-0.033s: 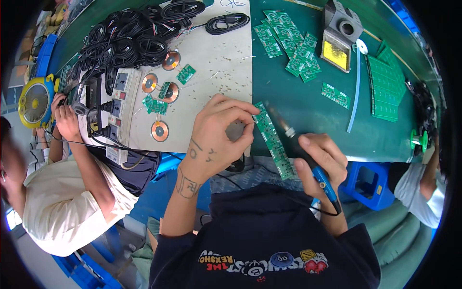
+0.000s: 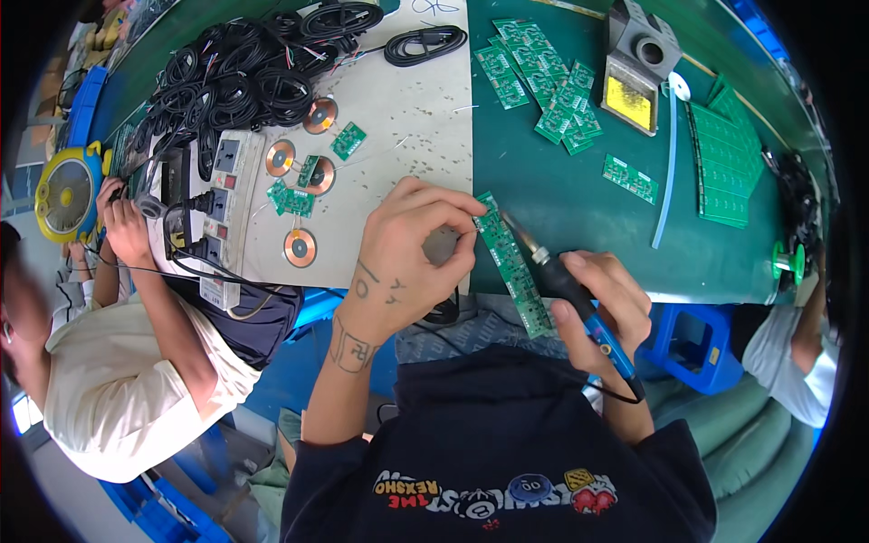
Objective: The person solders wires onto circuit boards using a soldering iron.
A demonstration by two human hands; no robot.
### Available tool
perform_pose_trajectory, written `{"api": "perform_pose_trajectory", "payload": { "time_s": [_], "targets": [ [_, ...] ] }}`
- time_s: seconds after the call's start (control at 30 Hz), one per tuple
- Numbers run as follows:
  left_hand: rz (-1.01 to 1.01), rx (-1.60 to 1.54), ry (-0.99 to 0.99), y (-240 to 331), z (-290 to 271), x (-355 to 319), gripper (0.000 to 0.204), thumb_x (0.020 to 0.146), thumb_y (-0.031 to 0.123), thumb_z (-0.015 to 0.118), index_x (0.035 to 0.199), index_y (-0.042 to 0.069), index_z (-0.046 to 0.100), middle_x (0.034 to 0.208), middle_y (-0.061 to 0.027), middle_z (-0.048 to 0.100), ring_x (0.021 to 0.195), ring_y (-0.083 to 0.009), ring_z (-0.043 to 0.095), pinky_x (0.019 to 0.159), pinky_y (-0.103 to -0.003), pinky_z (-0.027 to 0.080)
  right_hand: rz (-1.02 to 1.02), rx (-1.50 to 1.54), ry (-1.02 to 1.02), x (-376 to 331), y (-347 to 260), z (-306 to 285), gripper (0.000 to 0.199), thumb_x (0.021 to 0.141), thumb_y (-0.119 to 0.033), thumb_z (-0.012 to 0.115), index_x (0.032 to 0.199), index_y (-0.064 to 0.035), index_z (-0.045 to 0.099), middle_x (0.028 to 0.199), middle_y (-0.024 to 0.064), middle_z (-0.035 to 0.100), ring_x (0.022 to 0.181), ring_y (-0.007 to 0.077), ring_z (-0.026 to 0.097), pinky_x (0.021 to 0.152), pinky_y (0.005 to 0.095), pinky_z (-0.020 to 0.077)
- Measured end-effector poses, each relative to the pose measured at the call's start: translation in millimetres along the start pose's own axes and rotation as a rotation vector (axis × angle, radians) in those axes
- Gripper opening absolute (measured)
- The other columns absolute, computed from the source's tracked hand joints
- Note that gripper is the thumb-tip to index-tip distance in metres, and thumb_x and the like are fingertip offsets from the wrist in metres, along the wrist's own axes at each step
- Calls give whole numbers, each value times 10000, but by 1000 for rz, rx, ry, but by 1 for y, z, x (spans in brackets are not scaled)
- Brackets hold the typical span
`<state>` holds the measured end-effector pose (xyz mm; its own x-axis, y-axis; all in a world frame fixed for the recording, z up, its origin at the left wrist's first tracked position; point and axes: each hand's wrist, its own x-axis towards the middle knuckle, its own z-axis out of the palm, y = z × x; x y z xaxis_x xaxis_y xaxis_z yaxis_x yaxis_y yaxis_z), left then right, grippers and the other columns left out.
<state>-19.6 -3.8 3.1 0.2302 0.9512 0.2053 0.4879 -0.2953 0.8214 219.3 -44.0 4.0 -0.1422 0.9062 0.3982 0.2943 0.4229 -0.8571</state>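
A long narrow green circuit board strip [image 2: 514, 271] lies slanted at the front edge of the green mat [image 2: 561, 190]. My left hand [image 2: 412, 249] is curled over its far end, thumb and forefinger pinched at the strip's edge; whether something small sits between them is hidden. My right hand [image 2: 605, 303] grips a soldering iron [image 2: 579, 303] with a black and blue handle like a pen. Its metal tip [image 2: 509, 222] rests on the strip's far end, just right of my left fingertips.
On the white sheet [image 2: 425, 118] lie copper coils [image 2: 300, 247] and small green boards [image 2: 291, 199]. Black cable bundles [image 2: 235, 81] are behind them, with loose boards [image 2: 543, 86], an iron stand with yellow sponge [image 2: 638, 68] and board panels [image 2: 724, 163]. A person's hands [image 2: 127, 226] work at a power strip [image 2: 222, 217] on the left.
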Motion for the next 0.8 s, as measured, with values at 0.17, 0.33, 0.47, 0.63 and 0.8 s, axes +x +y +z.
{"api": "perform_pose_trajectory", "payload": {
  "time_s": [0.17, 0.33, 0.47, 0.63, 0.8],
  "targets": [
    [-7, 16, -45, 2, -4, 4, 140, 720, -48, 734, 788, 56, 669, 1083, -12, 775, 958, -230, 613, 875, -345, 535, -83, 54, -110, -7, 11, -8, 319, 785, -71, 783, 1095, 8, 788, 854, 112, 657, 767, 251, 587, 945, 467, 576],
    [6, 54, -32, 5, -2, 5, 143, 718, -51, 734, 783, 56, 666, 1064, -13, 771, 950, -231, 613, 860, -344, 539, -95, 15, -163, -7, 11, -10, 304, 778, -68, 781, 1074, -1, 799, 848, 103, 652, 783, 245, 590, 979, 503, 573],
    [-23, 87, -23, 13, -1, 5, 124, 726, -55, 739, 784, 45, 695, 1059, -17, 785, 922, -220, 610, 837, -337, 518, -123, -10, -155, -4, 8, -8, 306, 733, -19, 799, 1039, -14, 819, 857, 73, 648, 768, 221, 587, 953, 467, 584],
    [-10, 113, -22, 11, 0, 4, 139, 715, -49, 742, 768, 55, 667, 1054, -12, 770, 923, -227, 611, 829, -335, 536, -149, -47, -180, -5, 8, -8, 292, 736, -44, 799, 1027, -31, 823, 848, 76, 639, 772, 226, 582, 967, 495, 581],
    [-16, 115, -7, 10, 2, 5, 148, 704, -39, 748, 753, 59, 649, 1050, -7, 763, 916, -228, 613, 824, -337, 545, -197, -154, -204, -3, 0, -6, 297, 717, -11, 815, 1008, -69, 835, 861, 55, 627, 763, 212, 572, 969, 490, 586]
  ]
}}
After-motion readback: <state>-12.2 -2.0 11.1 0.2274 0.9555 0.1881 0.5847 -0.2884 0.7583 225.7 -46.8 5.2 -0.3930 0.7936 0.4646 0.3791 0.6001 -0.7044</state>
